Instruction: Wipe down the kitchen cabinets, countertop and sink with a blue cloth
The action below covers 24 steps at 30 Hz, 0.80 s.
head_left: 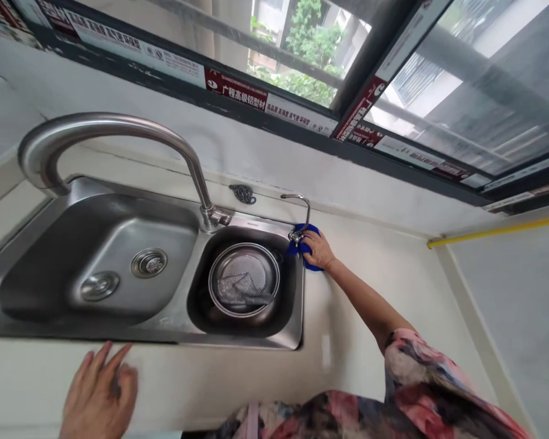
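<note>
Cloth [309, 245], blue, soft & light, bunched under right hand [319, 249] pressing it by small tap [298, 214]; left hand [101, 393] flat, holding nothing, on counter [201, 384].

A double-basin stainless steel sink [174, 332] sits in the pale desk [370, 292] below the window. A round metal strainer bowl [244, 279] lies in its right basin. The tall curved steel faucet [119, 131] rises behind, between the basins; a small thin steel tap [301, 213] stands at the sink's back right corner, with the right hand [319, 249] on a blue cloth [310, 245] beside it. The left hand [99, 396] rests on the desk's front edge.
</note>
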{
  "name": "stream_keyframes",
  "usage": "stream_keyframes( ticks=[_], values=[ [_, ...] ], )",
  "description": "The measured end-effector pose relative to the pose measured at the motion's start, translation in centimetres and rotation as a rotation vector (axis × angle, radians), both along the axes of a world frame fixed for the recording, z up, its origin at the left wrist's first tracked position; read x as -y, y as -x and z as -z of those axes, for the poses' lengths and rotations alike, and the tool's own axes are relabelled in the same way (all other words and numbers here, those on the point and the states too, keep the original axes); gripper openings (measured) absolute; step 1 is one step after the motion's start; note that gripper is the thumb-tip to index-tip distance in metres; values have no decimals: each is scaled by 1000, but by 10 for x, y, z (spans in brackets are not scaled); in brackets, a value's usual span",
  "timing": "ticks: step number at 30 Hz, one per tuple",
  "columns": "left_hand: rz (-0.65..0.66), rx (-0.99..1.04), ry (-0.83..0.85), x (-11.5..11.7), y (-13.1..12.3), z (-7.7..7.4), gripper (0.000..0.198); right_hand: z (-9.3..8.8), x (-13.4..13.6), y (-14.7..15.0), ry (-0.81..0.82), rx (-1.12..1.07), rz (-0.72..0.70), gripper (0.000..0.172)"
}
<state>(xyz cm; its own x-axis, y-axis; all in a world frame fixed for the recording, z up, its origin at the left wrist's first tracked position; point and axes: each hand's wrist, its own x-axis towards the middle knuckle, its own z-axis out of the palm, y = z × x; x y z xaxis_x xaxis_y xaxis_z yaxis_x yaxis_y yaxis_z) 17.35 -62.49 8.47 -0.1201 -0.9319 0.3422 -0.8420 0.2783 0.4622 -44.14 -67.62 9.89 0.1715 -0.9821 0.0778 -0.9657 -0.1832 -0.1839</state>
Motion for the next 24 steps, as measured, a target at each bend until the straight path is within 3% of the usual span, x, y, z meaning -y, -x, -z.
stream_keyframes(
  ticks=[2, 5, 12, 15, 17, 20, 23, 24],
  values=[
    [30, 41, 84, -1, 6, -5, 38, 2, -16, -14, 6, 22, 46, 40],
    [56, 59, 115, -2, 5, 1, 38, 3, -56, -38, -22, 61, 25, 39],
    [79, 26, 246, 3, -2, 18, 38, 0, -184, -123, -78, 177, -41, 36],
    [103, 36, 228, 3, -2, 18, 41, 0, -229, -164, -56, 240, 29, 31],
    [108, 41, 212, 3, -3, 18, 42, 1, -245, -177, -47, 240, 101, 32],
    [125, 44, 193, 2, -4, 17, 43, 1, -237, -166, -121, 177, -9, 37],
    [139, 32, 178, 3, -3, 15, 43, -5, -180, -130, -236, 63, -198, 37],
    [137, 27, 170, 3, -2, 14, 43, -9, -152, -116, -252, 5, -162, 38]
  ],
)
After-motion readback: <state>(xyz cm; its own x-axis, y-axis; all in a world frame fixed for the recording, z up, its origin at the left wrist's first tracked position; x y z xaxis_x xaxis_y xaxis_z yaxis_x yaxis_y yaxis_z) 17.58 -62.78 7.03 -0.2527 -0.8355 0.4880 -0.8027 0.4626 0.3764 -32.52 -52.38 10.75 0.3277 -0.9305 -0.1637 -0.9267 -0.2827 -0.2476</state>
